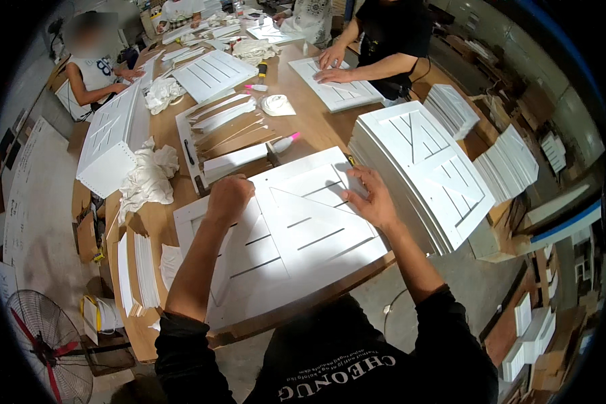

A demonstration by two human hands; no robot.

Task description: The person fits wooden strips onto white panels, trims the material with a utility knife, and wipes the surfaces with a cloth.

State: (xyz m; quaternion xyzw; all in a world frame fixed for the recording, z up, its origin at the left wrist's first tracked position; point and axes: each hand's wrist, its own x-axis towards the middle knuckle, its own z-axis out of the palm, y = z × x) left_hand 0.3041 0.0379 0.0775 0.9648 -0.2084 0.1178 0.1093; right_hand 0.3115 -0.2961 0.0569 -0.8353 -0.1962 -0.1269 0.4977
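Observation:
A white slatted panel (262,246) with raised rails and a diagonal brace lies in front of me at the table's near edge. My left hand (230,199) is closed at the panel's far-left part, knuckles up; whatever its fingers hold is hidden. Over the far-right part, my right hand (372,196) has its thumb and fingers apart with nothing in them. Just beyond the panel are white strips (229,161) in a tray and a white bottle with a pink cap (286,142).
A tall stack of similar panels (417,145) stands close on my right. White cloths (148,176) and upright strips (140,269) are on the left. A caged fan (47,347) stands at lower left. Across the table, a co-worker's hands (333,66) rest on another panel.

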